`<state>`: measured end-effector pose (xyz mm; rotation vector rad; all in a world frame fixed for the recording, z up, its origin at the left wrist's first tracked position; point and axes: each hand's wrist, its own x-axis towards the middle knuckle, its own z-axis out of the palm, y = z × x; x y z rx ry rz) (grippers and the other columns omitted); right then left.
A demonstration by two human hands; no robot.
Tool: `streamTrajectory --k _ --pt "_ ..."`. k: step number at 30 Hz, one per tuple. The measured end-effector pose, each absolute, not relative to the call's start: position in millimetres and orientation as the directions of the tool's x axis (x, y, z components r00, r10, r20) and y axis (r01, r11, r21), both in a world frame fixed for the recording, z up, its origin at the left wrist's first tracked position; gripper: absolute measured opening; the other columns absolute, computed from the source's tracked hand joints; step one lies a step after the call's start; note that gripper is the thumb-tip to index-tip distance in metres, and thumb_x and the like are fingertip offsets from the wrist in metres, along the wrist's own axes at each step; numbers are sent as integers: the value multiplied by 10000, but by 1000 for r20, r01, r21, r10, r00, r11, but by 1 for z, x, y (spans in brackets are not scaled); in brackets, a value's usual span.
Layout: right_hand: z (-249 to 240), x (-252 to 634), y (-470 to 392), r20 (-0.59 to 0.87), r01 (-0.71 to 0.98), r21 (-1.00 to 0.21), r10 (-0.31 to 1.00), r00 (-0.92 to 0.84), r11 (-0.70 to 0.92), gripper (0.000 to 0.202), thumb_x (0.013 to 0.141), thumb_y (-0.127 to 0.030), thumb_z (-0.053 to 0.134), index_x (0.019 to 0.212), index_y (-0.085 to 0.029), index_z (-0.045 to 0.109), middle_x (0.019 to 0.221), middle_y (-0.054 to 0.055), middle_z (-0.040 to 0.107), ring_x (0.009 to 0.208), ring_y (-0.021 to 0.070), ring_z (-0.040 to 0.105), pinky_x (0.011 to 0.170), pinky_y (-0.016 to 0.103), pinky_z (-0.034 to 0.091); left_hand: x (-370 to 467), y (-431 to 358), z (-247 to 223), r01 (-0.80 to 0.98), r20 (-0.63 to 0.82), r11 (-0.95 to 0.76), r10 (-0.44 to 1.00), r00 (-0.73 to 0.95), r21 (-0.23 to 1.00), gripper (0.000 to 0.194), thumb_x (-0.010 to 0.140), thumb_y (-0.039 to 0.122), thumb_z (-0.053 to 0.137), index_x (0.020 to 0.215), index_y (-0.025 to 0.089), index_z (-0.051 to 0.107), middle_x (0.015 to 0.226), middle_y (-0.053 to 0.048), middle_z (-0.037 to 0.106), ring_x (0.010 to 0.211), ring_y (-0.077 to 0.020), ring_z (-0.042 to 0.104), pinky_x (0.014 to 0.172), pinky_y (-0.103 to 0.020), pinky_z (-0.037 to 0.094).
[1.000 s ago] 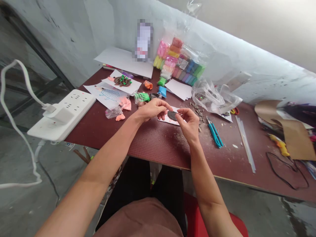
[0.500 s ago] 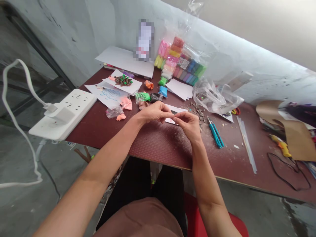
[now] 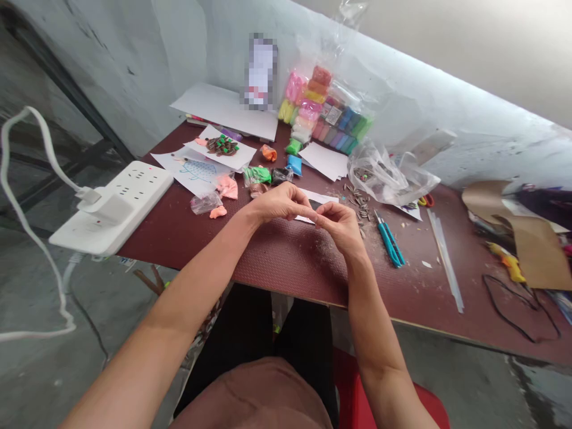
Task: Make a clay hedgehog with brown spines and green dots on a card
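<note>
My left hand point(image 3: 286, 201) and my right hand point(image 3: 340, 225) meet over the front middle of the table, fingertips pinched together and touching. Whatever sits between the fingers is too small and hidden to name. Beneath them lies a small white paper point(image 3: 322, 196), mostly covered by the hands, with a dark patch on it. Striped sunflower seeds point(image 3: 360, 201) are scattered just right of my right hand. Beyond them rest teal-handled scissors point(image 3: 389, 241). Left of my left hand are bags of soft clay: green point(image 3: 257, 174), black point(image 3: 282, 175) and pink point(image 3: 227, 186).
A white power strip point(image 3: 111, 208) overhangs the table's left edge. At the back stand a phone point(image 3: 261, 71) and bagged coloured clay point(image 3: 333, 113). A paper with a seed-covered figure point(image 3: 222, 145) lies left. Glue sticks point(image 3: 447, 262) and a yellow glue gun point(image 3: 507, 262) lie right.
The fingertips have shifted slightly against each other, and my right hand has turned a little. The view has moved very slightly; the things on the table stay put.
</note>
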<state>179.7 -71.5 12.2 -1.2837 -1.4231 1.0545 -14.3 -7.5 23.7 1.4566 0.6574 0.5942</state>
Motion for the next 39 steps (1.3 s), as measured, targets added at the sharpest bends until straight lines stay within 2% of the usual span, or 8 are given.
streamTrajectory --k 5,9,15,19,24,30,35,39 --pt "16 180 -72 37 120 -992 999 -40 42 472 621 -596 957 729 -226 684 674 -20 641 614 128 533 605 291 465 -13 -8 24 -7 -56 85 708 704 996 213 745 290 850 680 109 757 515 33 511 477 -44 375 469 -196 259" --pt "16 181 -72 47 102 -994 998 -44 51 417 650 -536 955 766 -231 696 717 -15 661 645 134 561 636 297 500 -11 -7 20 -31 -45 92 715 697 995 234 776 314 838 693 112 753 524 34 511 474 -42 371 470 -201 252" --pt "13 182 -70 49 158 -986 999 -12 51 401 707 -563 907 778 -222 707 736 -2 679 629 130 570 631 296 499 -12 -5 17 -1 -12 17 736 677 1000 227 812 309 797 721 104 763 539 25 519 485 -49 382 474 -210 247" --pt "13 183 -70 74 183 -980 997 10 71 389 725 -553 896 732 -216 702 692 -4 665 610 126 560 613 287 478 -11 -5 18 40 -26 -1 746 665 999 150 755 258 800 767 108 798 579 14 581 512 -58 420 492 -206 300" --pt "12 184 -69 62 196 -979 998 30 55 349 735 -531 882 795 -216 745 772 15 715 646 135 596 652 304 515 -9 -5 17 63 -46 7 769 637 998 119 725 219 771 760 110 802 608 1 632 522 -63 438 501 -204 326" --pt "10 184 -69 96 241 -967 995 40 83 337 749 -518 857 738 -210 720 694 2 678 599 125 566 612 287 483 -9 -6 19 88 -58 1 758 650 996 138 709 224 788 781 109 813 581 9 620 510 -65 432 498 -205 322" --pt "10 183 -69 90 283 -956 995 41 75 373 774 -577 822 797 -216 734 759 21 712 629 137 574 634 300 499 -8 -5 18 86 -18 -47 775 631 995 127 726 226 744 733 110 797 596 2 633 521 -70 434 519 -218 322" --pt "5 187 -67 110 330 -940 993 43 90 391 773 -594 815 778 -214 719 742 19 686 658 148 567 653 304 475 -8 -5 17 145 -2 -115 777 630 983 139 765 215 712 736 108 797 542 26 565 517 -80 428 539 -233 327"
